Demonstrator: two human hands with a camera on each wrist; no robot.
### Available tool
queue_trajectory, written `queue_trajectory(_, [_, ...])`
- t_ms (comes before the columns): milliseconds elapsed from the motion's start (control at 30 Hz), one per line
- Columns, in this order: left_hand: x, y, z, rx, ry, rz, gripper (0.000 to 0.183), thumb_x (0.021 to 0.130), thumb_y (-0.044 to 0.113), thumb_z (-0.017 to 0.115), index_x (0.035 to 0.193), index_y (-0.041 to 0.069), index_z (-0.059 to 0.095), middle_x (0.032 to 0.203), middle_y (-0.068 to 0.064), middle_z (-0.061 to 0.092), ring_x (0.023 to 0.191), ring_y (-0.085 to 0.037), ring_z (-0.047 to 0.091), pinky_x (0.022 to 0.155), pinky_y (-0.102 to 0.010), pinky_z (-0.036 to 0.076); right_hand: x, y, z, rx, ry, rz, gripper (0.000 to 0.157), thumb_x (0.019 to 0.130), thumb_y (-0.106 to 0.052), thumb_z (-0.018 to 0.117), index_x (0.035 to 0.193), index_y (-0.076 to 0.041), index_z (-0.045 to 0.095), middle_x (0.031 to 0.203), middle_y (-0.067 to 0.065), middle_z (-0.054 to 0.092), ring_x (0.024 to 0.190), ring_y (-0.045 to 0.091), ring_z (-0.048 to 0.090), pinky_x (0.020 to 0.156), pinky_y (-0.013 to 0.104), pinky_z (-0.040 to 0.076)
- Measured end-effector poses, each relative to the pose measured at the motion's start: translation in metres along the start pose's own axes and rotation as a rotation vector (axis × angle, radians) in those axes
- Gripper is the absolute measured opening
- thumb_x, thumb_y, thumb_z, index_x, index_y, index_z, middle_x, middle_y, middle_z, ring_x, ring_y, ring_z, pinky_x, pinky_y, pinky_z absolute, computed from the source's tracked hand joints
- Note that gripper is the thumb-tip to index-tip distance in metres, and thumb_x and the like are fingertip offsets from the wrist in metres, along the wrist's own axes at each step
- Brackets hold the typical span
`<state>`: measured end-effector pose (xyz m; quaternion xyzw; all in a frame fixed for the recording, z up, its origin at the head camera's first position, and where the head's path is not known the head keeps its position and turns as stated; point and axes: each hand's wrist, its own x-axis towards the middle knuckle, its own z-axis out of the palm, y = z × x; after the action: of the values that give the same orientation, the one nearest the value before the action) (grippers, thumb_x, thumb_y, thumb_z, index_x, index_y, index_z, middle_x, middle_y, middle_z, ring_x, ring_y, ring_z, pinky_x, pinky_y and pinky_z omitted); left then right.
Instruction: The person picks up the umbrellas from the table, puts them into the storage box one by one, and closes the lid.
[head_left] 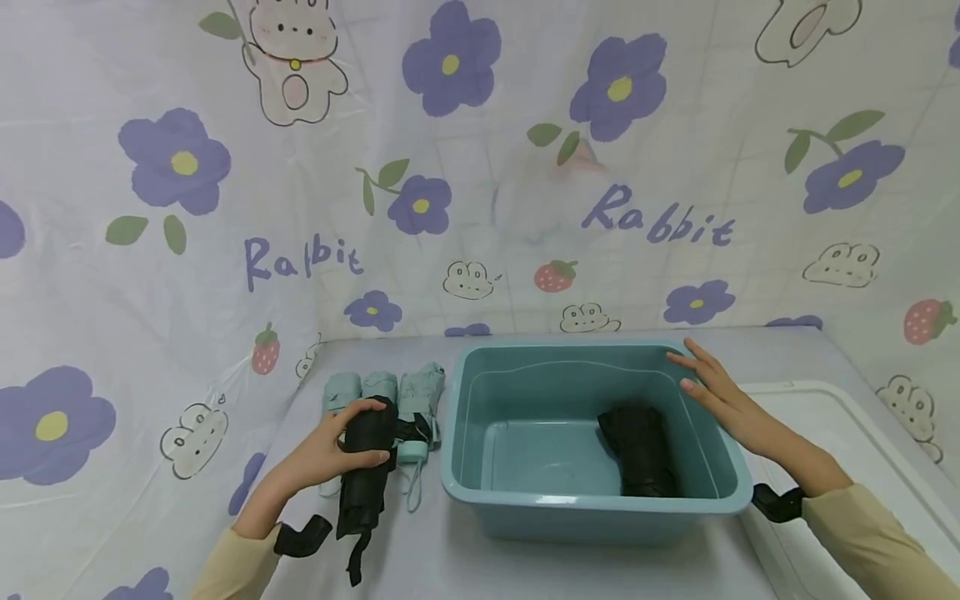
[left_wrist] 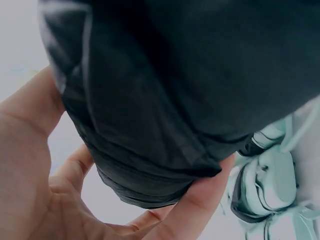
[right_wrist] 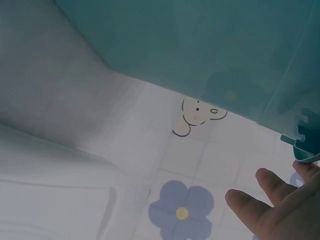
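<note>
My left hand (head_left: 318,454) grips a folded black umbrella (head_left: 366,475) with thumb and fingers around its sides. The umbrella's strap hangs toward the table's front. In the left wrist view the dark fabric (left_wrist: 165,95) fills most of the frame. Behind it lie several folded mint-green umbrellas (head_left: 423,387), partly hidden by the black one. To the right stands a blue-green plastic bin (head_left: 600,502) with another black umbrella (head_left: 647,454) lying inside at its right. My right hand (head_left: 731,408) is at the bin's right rim, fingers extended and spread, holding nothing.
A white lid-like panel (head_left: 840,467) lies right of the bin, partly behind the right forearm. A patterned curtain (head_left: 495,192) with purple flowers and rabbits hangs behind the pale table (head_left: 420,558). Black bands (head_left: 302,536) sit at both wrists.
</note>
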<state>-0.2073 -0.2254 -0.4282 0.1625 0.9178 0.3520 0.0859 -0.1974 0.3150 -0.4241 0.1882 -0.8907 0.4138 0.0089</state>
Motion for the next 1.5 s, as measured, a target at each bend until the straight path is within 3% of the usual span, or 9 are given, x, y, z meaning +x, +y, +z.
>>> queue_trajectory(233, [0.010,0.013,-0.002,-0.017,-0.032,0.014,0.062,0.069,0.051,0.067,0.123,0.041,0.037,0.127,-0.008,0.034,0.114,-0.030,0.033,0.078,-0.050,0.039,-0.001,0.001,0.002,0.002,0.000,-0.009,0.046,0.095,-0.022,0.035,0.139,-0.013,0.023,0.146,0.003,-0.008,0.131,0.037,-0.006,0.084,0.072,0.007])
queue_trajectory(533, [0.020,0.028,-0.008,-0.103,-0.086,0.052,0.059,0.073,0.043,0.067,0.123,0.037,0.037,0.126,-0.010,0.030,0.111,-0.029,0.033,0.075,-0.039,0.045,-0.001,-0.001,0.001,-0.004,-0.008,-0.012,0.047,0.095,-0.020,0.036,0.139,-0.013,0.022,0.146,0.005,-0.008,0.130,0.039,-0.005,0.084,0.072,0.008])
queue_trajectory(733, [0.018,0.062,-0.018,-0.122,-0.114,0.087,0.059,0.077,0.030,0.066,0.128,0.024,0.036,0.123,-0.014,0.033,0.105,-0.031,0.040,0.074,-0.038,0.046,-0.001,0.000,0.001,-0.012,-0.005,-0.008,0.047,0.095,-0.022,0.035,0.139,-0.012,0.022,0.146,0.005,-0.008,0.130,0.039,-0.006,0.084,0.072,0.008])
queue_trajectory(867, [0.022,0.073,-0.021,-0.086,-0.116,0.085,0.060,0.078,0.032,0.065,0.129,0.024,0.035,0.126,-0.013,0.032,0.107,-0.029,0.038,0.076,-0.038,0.045,-0.001,0.000,0.001,-0.013,-0.002,-0.006,0.047,0.095,-0.022,0.035,0.139,-0.013,0.022,0.146,0.004,-0.008,0.130,0.039,-0.006,0.084,0.072,0.008])
queue_trajectory(1200, [0.046,0.061,-0.012,-0.144,-0.150,0.049,0.061,0.073,0.043,0.066,0.124,0.040,0.033,0.127,-0.009,0.026,0.076,-0.026,0.055,0.060,-0.033,0.047,0.000,0.001,0.002,-0.008,-0.005,0.003,0.047,0.095,-0.023,0.035,0.139,-0.013,0.022,0.146,0.004,-0.009,0.130,0.038,-0.006,0.084,0.071,0.009])
queue_trajectory(1300, [0.049,0.069,-0.013,-0.170,-0.166,0.060,0.061,0.073,0.043,0.066,0.124,0.040,0.032,0.125,-0.005,0.028,0.067,-0.024,0.054,0.056,-0.033,0.047,-0.001,0.001,0.001,-0.009,-0.007,-0.003,0.047,0.095,-0.022,0.035,0.139,-0.013,0.022,0.146,0.005,-0.009,0.130,0.039,-0.006,0.084,0.072,0.008])
queue_trajectory(1500, [0.045,0.101,-0.021,-0.233,-0.209,0.122,0.061,0.078,0.030,0.066,0.128,0.026,0.031,0.125,-0.006,0.034,0.064,-0.022,0.058,0.054,-0.036,0.048,0.000,-0.002,0.000,-0.017,0.002,0.003,0.047,0.095,-0.024,0.035,0.139,-0.013,0.023,0.146,0.004,-0.008,0.130,0.038,-0.005,0.084,0.072,0.009])
